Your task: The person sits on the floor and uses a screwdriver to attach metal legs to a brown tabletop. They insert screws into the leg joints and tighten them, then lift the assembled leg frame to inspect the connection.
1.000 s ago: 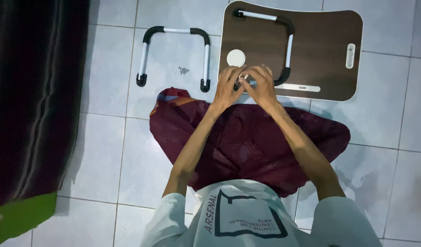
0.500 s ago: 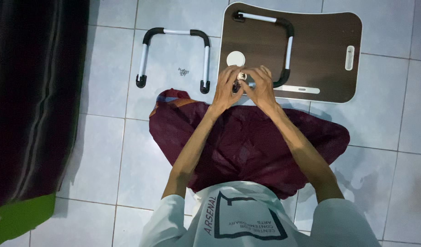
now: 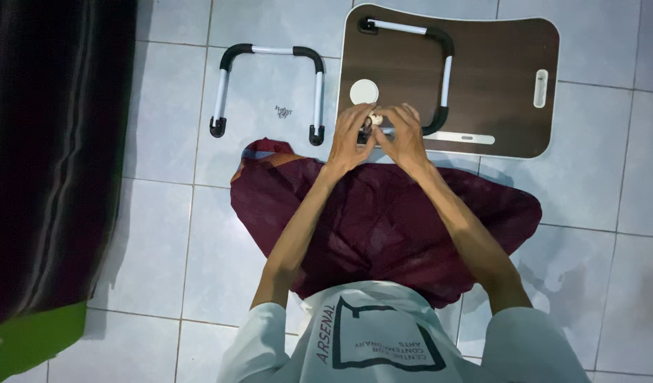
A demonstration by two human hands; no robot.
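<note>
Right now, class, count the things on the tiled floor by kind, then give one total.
U-shaped table legs: 2, one loose on the tiles, one lying on the board
Brown table board: 1
Small heap of screws: 1
Maroon cloth: 1
Total: 5
Both hands meet over a small part at the board's near edge.

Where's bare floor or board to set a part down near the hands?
Bare tile lies inside the loose U-shaped leg, beside small screws. The brown board is bare right of its attached leg. Crowded: left hand, right hand, white disc.
</note>
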